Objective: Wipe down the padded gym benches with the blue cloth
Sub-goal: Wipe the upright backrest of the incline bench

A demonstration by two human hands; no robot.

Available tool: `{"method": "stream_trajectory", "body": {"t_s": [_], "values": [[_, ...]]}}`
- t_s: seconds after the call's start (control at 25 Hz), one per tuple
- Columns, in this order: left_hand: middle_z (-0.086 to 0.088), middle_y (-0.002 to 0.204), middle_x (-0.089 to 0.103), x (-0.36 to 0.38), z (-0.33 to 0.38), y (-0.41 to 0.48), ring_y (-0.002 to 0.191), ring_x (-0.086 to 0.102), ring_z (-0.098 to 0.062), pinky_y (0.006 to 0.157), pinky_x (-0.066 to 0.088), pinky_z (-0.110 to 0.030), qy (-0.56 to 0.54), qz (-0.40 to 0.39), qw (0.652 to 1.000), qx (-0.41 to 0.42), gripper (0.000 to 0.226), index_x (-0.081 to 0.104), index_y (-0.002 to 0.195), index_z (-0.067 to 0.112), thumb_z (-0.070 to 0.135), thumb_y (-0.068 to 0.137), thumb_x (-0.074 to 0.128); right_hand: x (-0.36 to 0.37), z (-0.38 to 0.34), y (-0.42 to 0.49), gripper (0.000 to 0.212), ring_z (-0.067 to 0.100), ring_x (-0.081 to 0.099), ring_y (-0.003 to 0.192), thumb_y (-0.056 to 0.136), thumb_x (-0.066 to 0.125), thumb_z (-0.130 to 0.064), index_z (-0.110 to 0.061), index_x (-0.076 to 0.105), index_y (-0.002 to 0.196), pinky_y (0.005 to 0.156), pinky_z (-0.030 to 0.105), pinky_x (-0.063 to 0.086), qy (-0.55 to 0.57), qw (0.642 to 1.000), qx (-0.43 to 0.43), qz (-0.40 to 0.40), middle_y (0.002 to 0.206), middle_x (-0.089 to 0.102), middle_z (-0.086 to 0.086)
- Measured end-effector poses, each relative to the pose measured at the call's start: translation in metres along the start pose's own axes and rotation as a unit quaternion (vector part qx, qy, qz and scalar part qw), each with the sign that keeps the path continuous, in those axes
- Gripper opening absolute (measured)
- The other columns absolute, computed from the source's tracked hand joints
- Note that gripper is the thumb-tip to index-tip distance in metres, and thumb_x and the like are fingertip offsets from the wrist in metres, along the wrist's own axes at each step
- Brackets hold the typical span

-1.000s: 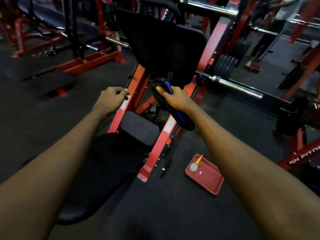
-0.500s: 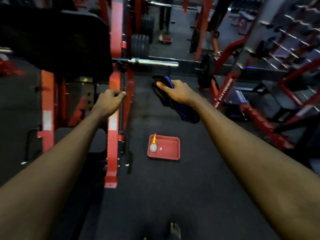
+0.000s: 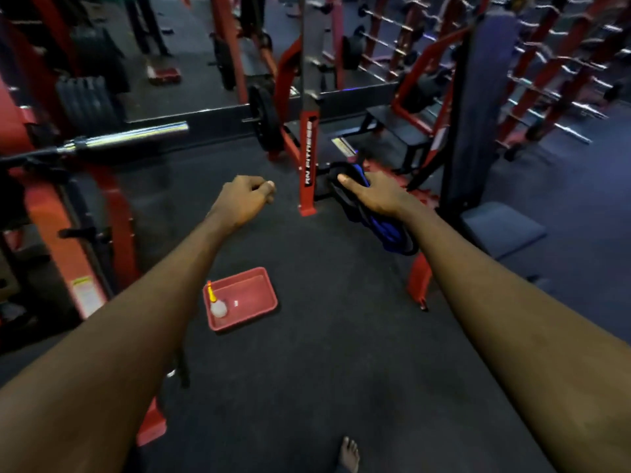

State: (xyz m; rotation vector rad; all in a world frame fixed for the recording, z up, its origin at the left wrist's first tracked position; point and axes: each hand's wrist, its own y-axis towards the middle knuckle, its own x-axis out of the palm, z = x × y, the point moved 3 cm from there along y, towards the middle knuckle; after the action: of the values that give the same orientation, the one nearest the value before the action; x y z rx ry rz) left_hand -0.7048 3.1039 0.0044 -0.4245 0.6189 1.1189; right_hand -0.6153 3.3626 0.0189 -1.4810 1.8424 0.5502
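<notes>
My right hand (image 3: 374, 194) grips the blue cloth (image 3: 386, 230), which hangs in dark folds below the wrist, in the air over the floor. My left hand (image 3: 244, 199) is held out in front of me with its fingers curled and nothing in it. An upright padded bench (image 3: 478, 107) with a dark back pad and a flat seat pad (image 3: 502, 230) stands at the right, just beyond my right hand. Another low black bench (image 3: 396, 126) sits farther back between red frames.
A red tray (image 3: 252, 288) with a small spray bottle (image 3: 215, 303) lies on the dark rubber floor below my left hand. A red machine frame (image 3: 112, 213) and a steel barbell sleeve (image 3: 129, 136) are at the left. A red post (image 3: 309, 158) stands ahead. My bare foot (image 3: 349, 454) shows at the bottom.
The view has swung right, away from the red machine with its black pad. My left hand has come off the machine's red rail. My right hand still carries the cloth.
</notes>
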Motion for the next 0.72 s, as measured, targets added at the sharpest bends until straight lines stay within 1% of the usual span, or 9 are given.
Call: {"method": "stream_trajectory", "body": {"t_s": [0.12, 0.2, 0.24, 0.32, 0.36, 0.4, 0.52, 0.64, 0.72], "values": [[0.007, 0.095, 0.074, 0.051, 0.048, 0.029, 0.103, 0.065, -0.014, 0.089, 0.044, -0.027, 0.015, -0.037, 0.999, 0.022, 0.029, 0.075, 0.104, 0.022, 0.036, 0.103, 0.049, -0.045, 0.059, -0.001, 0.065, 0.016, 0.061, 0.101, 0.089, 0.044, -0.076, -0.022, 0.066, 0.117, 0.085, 0.030, 0.044, -0.012, 0.999, 0.033, 0.031, 0.111, 0.067, -0.001], [0.004, 0.099, 0.075, 0.079, 0.080, 0.048, 0.102, 0.065, -0.015, 0.084, 0.041, -0.025, 0.022, -0.052, 0.998, 0.038, 0.030, 0.075, 0.104, 0.019, 0.035, 0.103, 0.050, -0.075, 0.089, -0.001, 0.057, 0.016, 0.058, 0.099, 0.094, 0.045, -0.070, -0.022, 0.067, 0.115, 0.082, 0.028, 0.039, -0.013, 0.998, 0.051, 0.034, 0.107, 0.064, -0.001], [0.004, 0.100, 0.075, 0.094, 0.098, 0.058, 0.100, 0.065, -0.015, 0.081, 0.041, -0.024, 0.024, -0.059, 0.997, 0.045, 0.030, 0.075, 0.104, 0.019, 0.034, 0.103, 0.050, -0.092, 0.103, 0.000, 0.053, 0.019, 0.059, 0.099, 0.096, 0.045, -0.068, -0.023, 0.067, 0.113, 0.082, 0.029, 0.039, -0.008, 0.997, 0.061, 0.041, 0.106, 0.065, 0.000], [0.005, 0.098, 0.073, 0.122, 0.133, 0.079, 0.096, 0.063, -0.013, 0.071, 0.039, -0.017, 0.023, -0.069, 0.995, 0.061, 0.029, 0.075, 0.106, 0.019, 0.034, 0.103, 0.050, -0.127, 0.132, 0.004, 0.053, 0.025, 0.061, 0.102, 0.096, 0.045, -0.067, -0.021, 0.067, 0.111, 0.083, 0.032, 0.042, -0.006, 0.996, 0.076, 0.054, 0.107, 0.066, 0.005], [0.006, 0.097, 0.073, 0.136, 0.151, 0.090, 0.095, 0.063, -0.012, 0.069, 0.039, -0.015, 0.019, -0.074, 0.995, 0.071, 0.028, 0.074, 0.107, 0.019, 0.033, 0.103, 0.050, -0.144, 0.145, 0.006, 0.054, 0.026, 0.061, 0.101, 0.097, 0.044, -0.067, -0.020, 0.067, 0.110, 0.083, 0.033, 0.043, -0.004, 0.995, 0.082, 0.060, 0.106, 0.066, 0.006], [0.006, 0.096, 0.073, 0.150, 0.167, 0.102, 0.095, 0.064, -0.013, 0.072, 0.043, -0.017, 0.014, -0.078, 0.993, 0.082, 0.028, 0.075, 0.108, 0.019, 0.033, 0.103, 0.050, -0.160, 0.157, 0.008, 0.054, 0.027, 0.061, 0.098, 0.097, 0.044, -0.067, -0.019, 0.067, 0.109, 0.082, 0.033, 0.042, -0.002, 0.994, 0.090, 0.066, 0.104, 0.065, 0.006], [0.003, 0.094, 0.075, 0.184, 0.204, 0.138, 0.095, 0.069, -0.019, 0.090, 0.052, -0.034, 0.006, -0.092, 0.990, 0.105, 0.028, 0.075, 0.104, 0.020, 0.033, 0.103, 0.050, -0.200, 0.192, 0.014, 0.058, 0.024, 0.056, 0.091, 0.097, 0.042, -0.069, -0.018, 0.067, 0.111, 0.080, 0.032, 0.039, -0.008, 0.989, 0.115, 0.089, 0.101, 0.063, 0.005], [0.001, 0.094, 0.076, 0.219, 0.237, 0.177, 0.095, 0.069, -0.021, 0.094, 0.053, -0.039, 0.009, -0.110, 0.985, 0.131, 0.029, 0.076, 0.100, 0.018, 0.031, 0.101, 0.051, -0.235, 0.226, 0.024, 0.060, 0.022, 0.051, 0.092, 0.096, 0.042, -0.069, -0.017, 0.066, 0.115, 0.082, 0.032, 0.038, -0.013, 0.983, 0.138, 0.118, 0.100, 0.059, 0.004], [-0.002, 0.092, 0.076, 0.239, 0.256, 0.205, 0.094, 0.070, -0.022, 0.096, 0.052, -0.041, 0.003, -0.119, 0.982, 0.147, 0.028, 0.076, 0.095, 0.016, 0.030, 0.101, 0.053, -0.254, 0.247, 0.038, 0.063, 0.023, 0.052, 0.092, 0.095, 0.042, -0.071, -0.016, 0.067, 0.115, 0.083, 0.033, 0.040, -0.011, 0.979, 0.153, 0.134, 0.101, 0.060, 0.006]]}}
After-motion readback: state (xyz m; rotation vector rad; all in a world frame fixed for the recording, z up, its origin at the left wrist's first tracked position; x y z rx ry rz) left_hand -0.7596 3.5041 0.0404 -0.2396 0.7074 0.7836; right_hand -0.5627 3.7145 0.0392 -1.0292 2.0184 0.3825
